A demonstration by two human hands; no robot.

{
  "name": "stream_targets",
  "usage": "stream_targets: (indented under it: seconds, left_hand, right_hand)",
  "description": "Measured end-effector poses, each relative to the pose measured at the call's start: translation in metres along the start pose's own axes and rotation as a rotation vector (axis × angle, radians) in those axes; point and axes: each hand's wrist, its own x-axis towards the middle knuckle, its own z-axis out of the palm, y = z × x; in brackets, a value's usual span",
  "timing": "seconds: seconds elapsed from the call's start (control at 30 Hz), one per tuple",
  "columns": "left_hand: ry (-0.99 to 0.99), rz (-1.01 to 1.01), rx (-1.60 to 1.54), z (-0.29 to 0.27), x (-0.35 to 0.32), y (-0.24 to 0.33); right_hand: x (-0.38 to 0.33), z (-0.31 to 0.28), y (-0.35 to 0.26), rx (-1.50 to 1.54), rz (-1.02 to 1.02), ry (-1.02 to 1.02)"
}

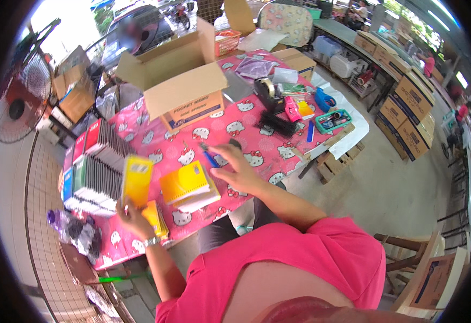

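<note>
My left hand [131, 216], a watch on its wrist, grips the lower edge of a yellow memo book [137, 177] held upright and slightly blurred. Just beneath it, several yellow memo books [153, 219] lie in a pile by the table's near edge. My right hand [237, 168] is closed around a slim blue tool [210, 157] with a dark tip; its exact kind is unclear. Between the hands sits a stack of yellow spiral memo books [184, 183], the lower part showing white pages.
Tall stacks of dark-edged notebooks [98, 177] stand at left. An open cardboard box [187, 94] is behind on the pink patterned table [187, 218]. Farther right are a tape dispenser [268, 94], a black brush [278, 125] and a teal tray [334, 121]. A plastic bag [85, 237] sits front left.
</note>
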Motion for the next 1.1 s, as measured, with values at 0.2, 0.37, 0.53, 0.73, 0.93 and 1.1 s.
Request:
stream_targets:
  seconds: [0.2, 0.37, 0.53, 0.73, 0.93, 1.1]
  left_hand:
    - [0.024, -0.132, 0.966, -0.104, -0.018, -0.092]
    - [-0.007, -0.119, 1.198, -0.135, -0.024, -0.134]
    - [0.097, -0.043, 1.430, -0.107, -0.017, -0.103]
    - [-0.364, 0.823, 0.711, 0.013, -0.030, 0.043]
    - [-1.009, 0.949, 0.854, 0.067, -0.068, 0.068]
    - [-0.964, 0.984, 0.855, 0.073, -0.069, 0.062]
  right_hand:
    - [-0.091, -0.003, 0.136, -0.433, 0.281, -0.413]
    - [-0.059, -0.020, 0.191, -0.482, 0.175, -0.196]
    - [-0.029, -0.095, 0.256, -1.092, 0.451, 0.154]
    - [-0.027, -0.118, 0.274, -1.267, 0.332, -0.248]
    - [-0.004, -0.129, 0.246, -0.875, 0.383, -0.053]
    - [-0.006, -0.128, 0.211, -0.554, 0.224, 0.147]
